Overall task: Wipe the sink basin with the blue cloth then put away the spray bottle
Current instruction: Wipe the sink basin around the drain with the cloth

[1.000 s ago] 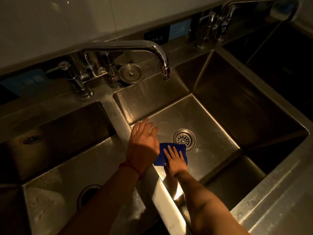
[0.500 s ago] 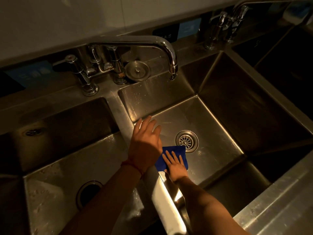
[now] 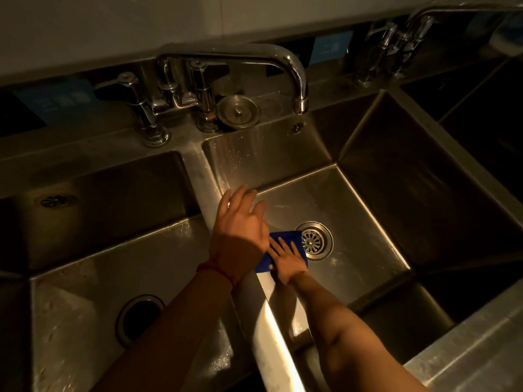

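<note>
Nearest me, both forearms reach out over the steel divider that separates two basins. My right hand is down in the right-hand basin, fingers straight and spread, palm pressing flat on the blue cloth; nothing is curled round it, it is simply pushed against the basin floor. The cloth lies on the floor by the divider wall, its far right corner just beside the drain, and part of it is hidden under both hands.

My left hand is above the divider's edge with fingers extended and loosely together, holding nothing; I cannot tell whether it touches the steel or hovers over it. A red band circles that wrist.

To the left, the other basin shows a dark round drain hole and wet patches on its floor.

Farther back, the faucet arches over the right-hand basin, its spout ending above the back wall. A round metal stopper sits on the ledge just beside the faucet's base, with tap handles to the left. A second faucet stands at the far right. I see no spray bottle from here.
</note>
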A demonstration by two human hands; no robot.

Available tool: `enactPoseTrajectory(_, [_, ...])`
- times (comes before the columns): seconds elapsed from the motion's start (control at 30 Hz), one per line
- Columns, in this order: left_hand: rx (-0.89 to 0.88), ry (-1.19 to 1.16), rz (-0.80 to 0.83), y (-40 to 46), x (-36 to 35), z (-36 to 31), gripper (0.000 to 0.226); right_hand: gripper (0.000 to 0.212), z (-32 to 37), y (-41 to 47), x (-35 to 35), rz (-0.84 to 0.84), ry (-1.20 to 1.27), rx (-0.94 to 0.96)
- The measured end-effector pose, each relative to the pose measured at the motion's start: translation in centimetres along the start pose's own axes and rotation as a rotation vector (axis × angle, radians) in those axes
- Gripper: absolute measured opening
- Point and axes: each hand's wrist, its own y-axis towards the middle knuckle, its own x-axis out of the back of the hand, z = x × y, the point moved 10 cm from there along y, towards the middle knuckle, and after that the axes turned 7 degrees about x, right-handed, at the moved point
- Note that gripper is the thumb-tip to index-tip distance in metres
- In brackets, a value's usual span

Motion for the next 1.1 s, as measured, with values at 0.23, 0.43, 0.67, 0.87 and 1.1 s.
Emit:
enactPoseTrajectory(0.23, [-0.013, 0.026, -0.02, 0.0, 0.0, 0.1, 0.039, 0.065, 0.7, -1.8, -1.1, -0.078, 0.017, -0.055])
enactPoseTrajectory(0.43, [-0.024, 0.028, -0.029, -0.1, 0.0, 0.3, 0.04, 0.069, 0.6, -1.6, -1.6, -0.066, -0.004, -0.026])
enactPoseTrajectory(0.67, [-0.033, 0.027, -0.037, 0.0, -0.2, 0.2, 0.04, 0.067, 0.1, 0.4, 0.0, 0.005, -0.126, 0.098])
enactPoseTrajectory(0.87, [-0.015, 0.028, -0.028, 0.0, 0.1, 0.3, 0.04, 0.07, 0.5, -0.8, -0.3, -0.074, -0.047, 0.038])
enactPoseTrajectory(1.1, [-0.001, 0.025, -0.011, 0.1, 0.0, 0.3, 0.042, 0.07, 0.3, -0.7, -0.9, 0.004, -0.064, 0.114])
